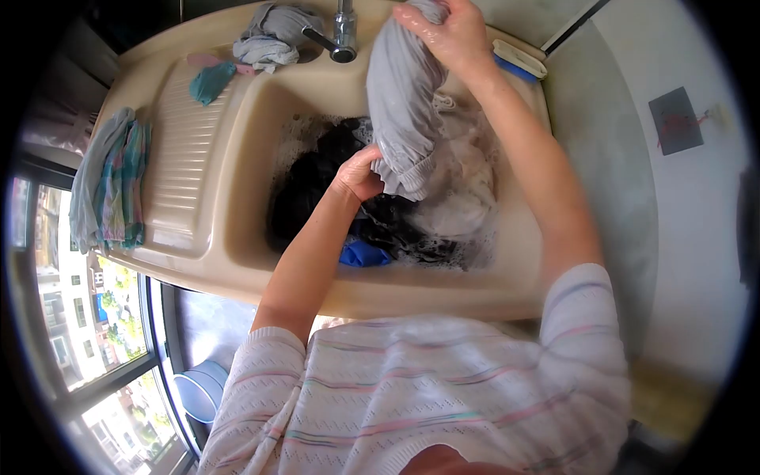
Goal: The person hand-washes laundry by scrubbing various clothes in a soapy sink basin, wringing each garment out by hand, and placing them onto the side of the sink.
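A wet light-grey garment with a ribbed cuff hangs stretched above the sink basin. My right hand is closed round its upper end near the tap. Lower down, my left hand grips the garment beside the ribbed cuff, its fingers partly hidden by the cloth. Beneath, dark clothes lie in soapy water in the basin. White clothes are bunched on the right side of the water. Close to the basin's front wall a bright blue cloth shows.
The beige sink has a ribbed washboard on its left. A tap stands at the back beside bunched grey cloth. A teal cloth, draped clothes, a brush and a blue bucket surround it.
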The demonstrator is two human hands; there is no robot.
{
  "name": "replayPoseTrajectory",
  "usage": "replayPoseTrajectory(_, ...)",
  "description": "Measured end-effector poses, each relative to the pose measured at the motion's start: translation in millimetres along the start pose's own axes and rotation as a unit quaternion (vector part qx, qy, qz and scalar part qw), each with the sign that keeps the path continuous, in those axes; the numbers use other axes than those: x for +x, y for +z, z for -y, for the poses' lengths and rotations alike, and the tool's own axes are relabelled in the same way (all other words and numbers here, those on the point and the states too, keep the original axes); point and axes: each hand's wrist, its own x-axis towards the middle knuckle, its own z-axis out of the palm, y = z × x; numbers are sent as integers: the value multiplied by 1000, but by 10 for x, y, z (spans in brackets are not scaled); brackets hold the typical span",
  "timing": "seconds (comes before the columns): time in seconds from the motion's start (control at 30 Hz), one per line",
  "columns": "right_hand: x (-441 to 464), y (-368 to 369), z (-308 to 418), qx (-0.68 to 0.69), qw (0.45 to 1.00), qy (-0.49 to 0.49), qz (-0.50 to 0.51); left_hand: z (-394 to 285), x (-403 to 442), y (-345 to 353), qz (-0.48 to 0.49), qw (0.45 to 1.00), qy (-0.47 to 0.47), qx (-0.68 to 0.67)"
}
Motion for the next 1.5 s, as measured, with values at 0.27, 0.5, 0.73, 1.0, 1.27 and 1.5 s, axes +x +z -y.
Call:
replayPoseTrajectory(0.27, -3, -120, 666, 69, 976, -184, 88, -34, -45, 235, 108, 981, -132, -95)
replayPoseTrajectory(0.5, -323, -464, 655, 38, 957, -270, 98, -358, -150, 354, 83, 991, 24, -105)
replayPoseTrajectory(0.73, -966, -558, -93, 196, 956, 216, -16, -579, -8, 253, -184, 958, 212, -54)
replayPoseTrajectory(1.0, -2119, 112, -946, 336, 627, 703, -3, -142, -171, 834, -213, 585, 396, 675)
replayPoseTrajectory(1.27, -1911, 39, -592, 321, 698, 597, 230, 63, -229, 989, -134, 620, 352, 688)
replayPoseTrajectory(1.5, -1216, -495, -715, 517, 684, 456, 239, -636, -151, 412, -222, 956, 182, -53)
